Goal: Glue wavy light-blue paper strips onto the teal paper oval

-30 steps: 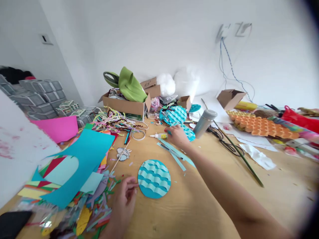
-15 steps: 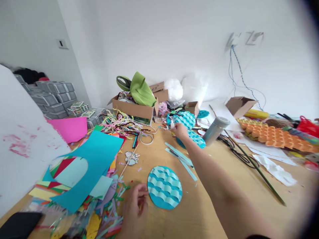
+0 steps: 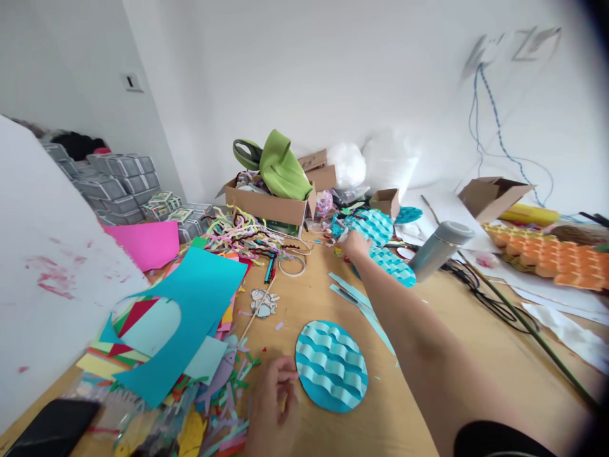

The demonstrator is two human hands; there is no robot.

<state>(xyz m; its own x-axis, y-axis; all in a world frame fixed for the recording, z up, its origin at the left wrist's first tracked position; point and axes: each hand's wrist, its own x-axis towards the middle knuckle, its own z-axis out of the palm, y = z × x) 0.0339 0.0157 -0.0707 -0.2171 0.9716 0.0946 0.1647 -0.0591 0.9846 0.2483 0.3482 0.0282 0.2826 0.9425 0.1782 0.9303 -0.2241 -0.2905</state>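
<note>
A blue paper disc (image 3: 332, 366) with rows of wavy light-blue strips lies flat on the table. Beside its left edge rests my left hand (image 3: 277, 403), fingers curled, fingertips at the rim. My right arm stretches far forward, and my right hand (image 3: 356, 244) is closed near the similar blue discs (image 3: 373, 227) at the back; what its fingers hold is too small to make out. Light-blue paper strips (image 3: 361, 301) with a slim dark tool (image 3: 348, 295) on them lie left of my right forearm.
Coloured paper sheets (image 3: 209, 273) and scraps cover the left side, with a black phone (image 3: 54, 428) at the front. Pipe cleaners (image 3: 242, 235) and a cardboard box (image 3: 266, 206) stand behind. To the right are a grey bottle (image 3: 440, 249), black cable (image 3: 469, 292) and orange egg tray (image 3: 556, 257).
The view has turned slightly, so most things sit further right. The white object seen at my right fingertips before is now mostly hidden. My left hand stays beside the disc.
</note>
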